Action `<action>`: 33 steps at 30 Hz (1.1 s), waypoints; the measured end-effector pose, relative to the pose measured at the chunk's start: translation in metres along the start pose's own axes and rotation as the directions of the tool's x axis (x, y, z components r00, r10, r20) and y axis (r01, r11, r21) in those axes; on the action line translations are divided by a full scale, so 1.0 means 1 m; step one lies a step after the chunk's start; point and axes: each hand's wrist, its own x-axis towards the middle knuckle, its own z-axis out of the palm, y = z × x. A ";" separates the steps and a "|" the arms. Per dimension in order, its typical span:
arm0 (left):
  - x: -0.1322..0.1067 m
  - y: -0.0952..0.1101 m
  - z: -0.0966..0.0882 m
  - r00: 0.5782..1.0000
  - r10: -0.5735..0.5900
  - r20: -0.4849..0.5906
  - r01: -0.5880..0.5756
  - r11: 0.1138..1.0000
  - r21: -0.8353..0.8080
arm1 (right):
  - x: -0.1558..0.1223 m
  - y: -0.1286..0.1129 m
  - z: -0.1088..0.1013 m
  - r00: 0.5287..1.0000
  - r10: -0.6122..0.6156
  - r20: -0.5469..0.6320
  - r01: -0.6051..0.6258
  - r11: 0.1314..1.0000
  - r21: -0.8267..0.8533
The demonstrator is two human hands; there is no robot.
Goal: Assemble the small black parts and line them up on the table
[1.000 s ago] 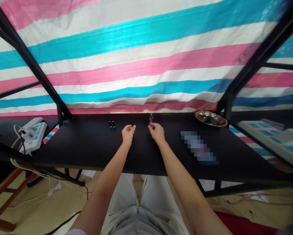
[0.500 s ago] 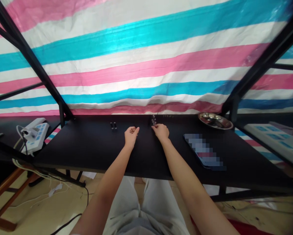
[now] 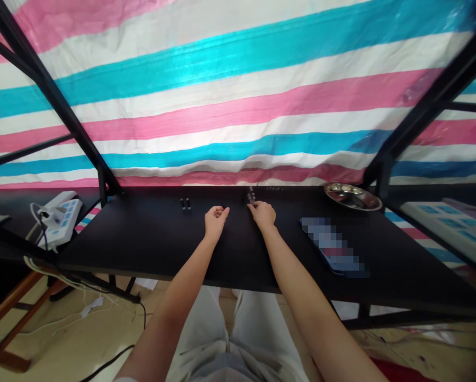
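My left hand rests on the black table with its fingers curled in, palm half up; whatever it holds is too small to name. My right hand lies a little to the right, fingers pinched near a small cluster of tiny shiny pieces at the table's back edge. Two small dark cylinders stand to the left of my left hand.
A round metal dish sits at the back right. A flat dark device lies right of my right arm. A white power strip with cables sits on the left shelf. Black frame posts rise at both back corners before a striped tarp.
Both hands have crept slightly forward and right toward the table's back edge; the view has shifted a little. My fingers stay curled.
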 end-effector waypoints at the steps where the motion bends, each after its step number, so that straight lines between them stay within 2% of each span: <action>1: 0.000 0.000 0.000 1.000 0.001 0.002 -0.001 1.000 0.004 | 0.000 0.000 0.000 1.000 0.000 0.002 0.000 1.000 0.003; 10: -0.001 -0.001 0.001 1.000 0.016 0.017 -0.017 0.999 0.043 | 0.002 0.000 0.000 1.000 0.010 -0.007 -0.010 1.000 -0.007; 15: -0.002 -0.005 0.002 0.998 0.066 0.020 -0.068 0.992 0.110 | 0.001 0.001 0.001 1.000 0.003 -0.003 -0.003 1.000 0.003; 17: -0.004 -0.004 0.004 0.994 0.101 0.052 -0.108 0.979 0.172 | 0.001 0.001 0.001 1.000 0.001 0.005 -0.001 1.000 0.010; 22: 0.002 -0.001 0.019 0.977 0.152 0.152 -0.191 0.935 0.297 | 0.000 0.000 -0.003 0.999 -0.007 0.048 0.006 1.000 0.020; 27: 0.024 -0.010 0.041 0.985 0.103 0.136 -0.148 0.910 0.388 | -0.013 -0.004 -0.014 0.999 -0.035 0.022 0.034 0.998 0.044; 33: 0.039 -0.022 0.060 0.990 0.077 0.116 -0.124 0.866 0.484 | -0.019 -0.004 -0.021 0.999 0.001 -0.047 0.003 0.996 0.089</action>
